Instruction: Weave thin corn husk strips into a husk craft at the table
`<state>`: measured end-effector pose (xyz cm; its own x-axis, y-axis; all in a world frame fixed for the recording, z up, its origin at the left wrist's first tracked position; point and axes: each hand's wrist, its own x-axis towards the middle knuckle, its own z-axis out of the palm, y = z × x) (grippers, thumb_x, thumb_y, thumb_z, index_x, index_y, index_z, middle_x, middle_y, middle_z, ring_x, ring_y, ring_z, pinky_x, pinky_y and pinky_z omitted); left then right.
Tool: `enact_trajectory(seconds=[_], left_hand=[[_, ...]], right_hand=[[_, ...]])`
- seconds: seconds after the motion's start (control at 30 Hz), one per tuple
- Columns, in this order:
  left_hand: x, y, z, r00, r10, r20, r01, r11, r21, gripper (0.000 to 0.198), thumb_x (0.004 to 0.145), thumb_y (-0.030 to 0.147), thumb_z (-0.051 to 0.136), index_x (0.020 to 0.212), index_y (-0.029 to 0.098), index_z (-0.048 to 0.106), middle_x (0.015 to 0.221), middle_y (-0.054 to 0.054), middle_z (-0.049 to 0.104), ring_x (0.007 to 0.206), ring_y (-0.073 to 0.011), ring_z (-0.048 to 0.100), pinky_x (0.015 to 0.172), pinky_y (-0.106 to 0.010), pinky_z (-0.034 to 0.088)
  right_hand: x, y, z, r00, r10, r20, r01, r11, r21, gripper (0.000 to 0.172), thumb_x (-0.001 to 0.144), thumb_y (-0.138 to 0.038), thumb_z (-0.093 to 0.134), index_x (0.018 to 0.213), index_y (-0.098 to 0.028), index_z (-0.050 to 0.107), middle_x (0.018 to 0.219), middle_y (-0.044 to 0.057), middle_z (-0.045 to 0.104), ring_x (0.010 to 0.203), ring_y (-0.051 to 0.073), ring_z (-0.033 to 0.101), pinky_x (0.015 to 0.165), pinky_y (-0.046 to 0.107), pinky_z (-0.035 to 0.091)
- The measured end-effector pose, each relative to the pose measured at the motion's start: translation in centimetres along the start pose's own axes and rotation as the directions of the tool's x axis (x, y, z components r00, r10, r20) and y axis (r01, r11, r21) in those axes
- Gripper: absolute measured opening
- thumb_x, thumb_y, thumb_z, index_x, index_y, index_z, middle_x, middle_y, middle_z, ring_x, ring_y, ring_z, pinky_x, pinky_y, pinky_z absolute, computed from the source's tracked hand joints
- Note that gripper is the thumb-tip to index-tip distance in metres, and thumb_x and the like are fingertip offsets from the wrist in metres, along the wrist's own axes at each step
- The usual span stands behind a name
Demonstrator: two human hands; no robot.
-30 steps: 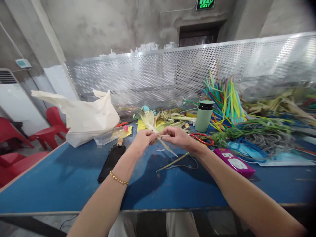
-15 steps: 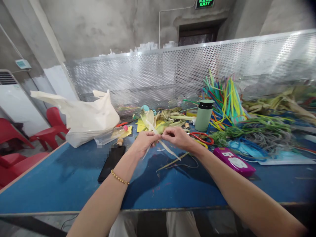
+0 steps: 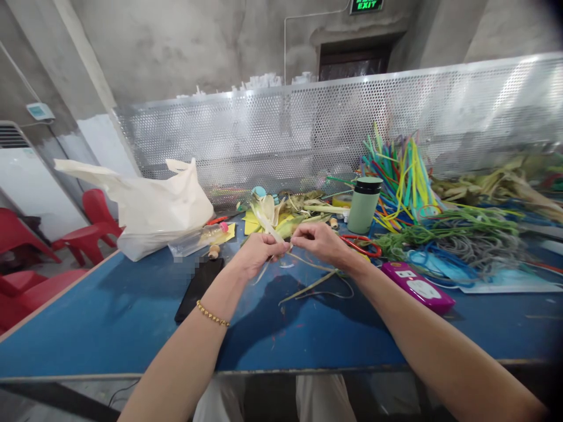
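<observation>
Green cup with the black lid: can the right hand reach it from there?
Probably yes. The green cup stands upright just beyond the right hand, with only flat red scissors lying between them. But that hand is pinching a leaf strip, so it would have to let go first.

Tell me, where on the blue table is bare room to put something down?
Bare: the table front-left, bordered by the white bag, black phone and near edge; also front-right, before the magenta device. Crowded: the far side, around the green bottle and cord pile.
</observation>
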<state>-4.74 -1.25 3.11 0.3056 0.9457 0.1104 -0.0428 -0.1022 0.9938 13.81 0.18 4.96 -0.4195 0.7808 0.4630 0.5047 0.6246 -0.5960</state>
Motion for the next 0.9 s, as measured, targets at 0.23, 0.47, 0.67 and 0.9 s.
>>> enact_trajectory(seconds=[0.23,0.47,0.67,0.9], left_hand=[[0.0,0.0,0.0,0.999,0.005,0.038,-0.005,1.0,0.012,0.035,0.056,0.04,0.084,0.055,0.012,0.063,0.054,0.0,0.053,0.051,-0.0078,0.042,0.052,-0.026,0.027],[0.0,0.1,-0.1,0.996,-0.033,0.078,0.036,0.999,-0.037,0.03,0.057,0.035,0.083,0.057,0.011,0.063,0.054,0.0,0.053,0.05,-0.0072,0.042,0.052,-0.026,0.025],[-0.2,0.0,0.8,0.998,-0.054,0.033,0.053,0.998,0.024,0.03,0.056,0.032,0.083,0.053,0.012,0.061,0.051,0.001,0.051,0.049,-0.0068,0.04,0.052,-0.026,0.025],[-0.4,-0.1,1.0,0.996,-0.009,0.088,0.003,0.998,0.067,0.023,0.061,0.031,0.079,0.06,0.011,0.068,0.055,0.0,0.053,0.053,-0.0075,0.037,0.054,-0.027,0.024]], right_hand=[[0.0,0.0,0.0,1.0,-0.006,-0.021,0.006,1.0,-0.008,0.018,0.074,-0.026,0.057,0.062,-0.014,0.063,0.054,-0.003,0.045,0.054,0.01,0.038,0.053,0.024,0.027],[0.0,0.4,0.1,1.0,-0.003,-0.026,0.002,1.0,-0.028,0.018,0.075,-0.024,0.057,0.062,-0.014,0.062,0.055,-0.003,0.046,0.055,0.01,0.039,0.053,0.024,0.028],[0.4,0.8,0.1,0.986,-0.159,-0.047,0.153,0.983,-0.103,0.018,0.081,-0.024,0.056,0.071,-0.015,0.068,0.07,0.003,0.061,0.069,0.014,0.051,0.066,0.026,0.037],[0.5,0.3,1.3,0.999,-0.043,-0.006,0.043,0.987,0.154,0.02,0.078,-0.027,0.061,0.063,-0.014,0.062,0.058,0.0,0.058,0.055,0.01,0.048,0.053,0.023,0.036]])
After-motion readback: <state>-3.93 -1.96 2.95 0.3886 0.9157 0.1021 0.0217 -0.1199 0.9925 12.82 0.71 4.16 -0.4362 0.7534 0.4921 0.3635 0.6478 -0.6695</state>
